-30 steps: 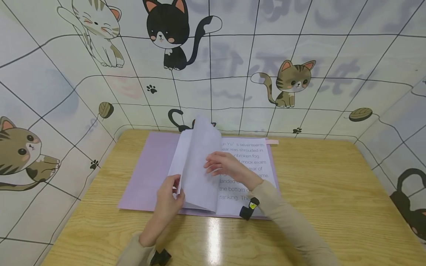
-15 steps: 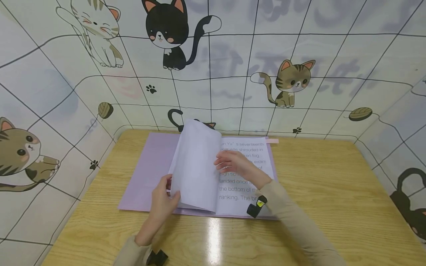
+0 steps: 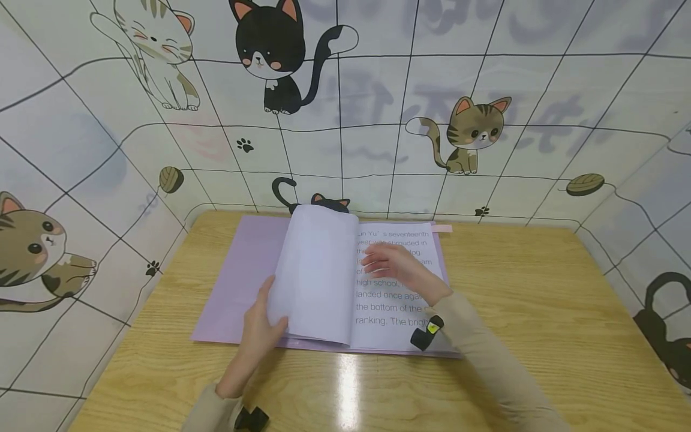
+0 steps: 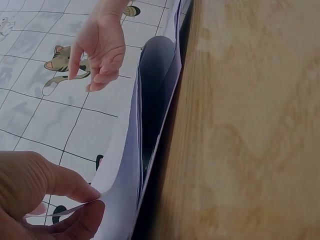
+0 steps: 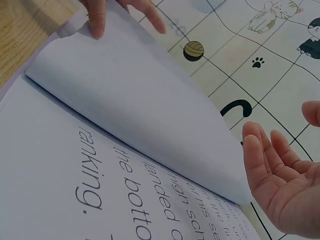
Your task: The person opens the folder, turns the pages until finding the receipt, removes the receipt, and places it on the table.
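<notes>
On the left we see the person's left hand (image 3: 256, 333) a little lower and farther left than half a second ago, thumb on top and fingers at the outer edge, pinching a thin white paper leaf (image 3: 315, 276) with a blank upper face. The leaf itself sinks with it: its far end stands less high, and it now lies over the left half of the open book. We judge the turn to be nearly done, though the left wrist view shows a dark hollow under the curve, so it is not yet flat. Whether one sheet or several are lifted, we cannot tell. Farther right, the person's right hand (image 3: 398, 268) is shifted slightly away from the leaf; its fingers are loosely bent, and it hovers over the printed white page (image 3: 378, 336) holding nothing, uncovering more of the large dark print.

As for what holds what, the lavender paper cover (image 3: 232, 276) lies spread on the pale wooden table (image 3: 518, 300), bare at its left, with the white sheets inside from the middle rightward; a small pale pink tab (image 3: 442, 228) sticks out past the upper right edge
</notes>
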The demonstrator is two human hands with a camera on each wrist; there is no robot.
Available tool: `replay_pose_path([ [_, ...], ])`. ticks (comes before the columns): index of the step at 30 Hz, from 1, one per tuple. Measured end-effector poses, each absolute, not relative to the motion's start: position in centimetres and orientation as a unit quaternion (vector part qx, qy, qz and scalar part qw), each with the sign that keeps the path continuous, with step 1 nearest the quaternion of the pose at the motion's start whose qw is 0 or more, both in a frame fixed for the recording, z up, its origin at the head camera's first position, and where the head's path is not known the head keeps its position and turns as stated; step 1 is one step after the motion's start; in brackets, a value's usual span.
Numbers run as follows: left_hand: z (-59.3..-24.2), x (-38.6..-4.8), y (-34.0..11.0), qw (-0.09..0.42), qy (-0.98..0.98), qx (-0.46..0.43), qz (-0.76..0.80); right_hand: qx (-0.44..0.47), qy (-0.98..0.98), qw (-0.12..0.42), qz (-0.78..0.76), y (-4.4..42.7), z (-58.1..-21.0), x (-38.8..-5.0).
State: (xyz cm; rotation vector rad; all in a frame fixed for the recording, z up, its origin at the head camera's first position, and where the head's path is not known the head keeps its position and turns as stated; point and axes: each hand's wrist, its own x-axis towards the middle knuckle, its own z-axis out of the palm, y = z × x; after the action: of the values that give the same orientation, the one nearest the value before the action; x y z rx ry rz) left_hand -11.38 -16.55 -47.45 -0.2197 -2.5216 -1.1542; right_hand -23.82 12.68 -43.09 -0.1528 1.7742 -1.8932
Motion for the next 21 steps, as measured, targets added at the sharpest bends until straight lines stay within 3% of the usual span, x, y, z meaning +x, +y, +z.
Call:
replay_pose_path([
  [21, -48.1, -12.0, -17.5, 0.069, -0.936, -0.042, -0.342, -0.02, 0.667, 0.244, -0.704, 15.9, -44.3, -25.2],
])
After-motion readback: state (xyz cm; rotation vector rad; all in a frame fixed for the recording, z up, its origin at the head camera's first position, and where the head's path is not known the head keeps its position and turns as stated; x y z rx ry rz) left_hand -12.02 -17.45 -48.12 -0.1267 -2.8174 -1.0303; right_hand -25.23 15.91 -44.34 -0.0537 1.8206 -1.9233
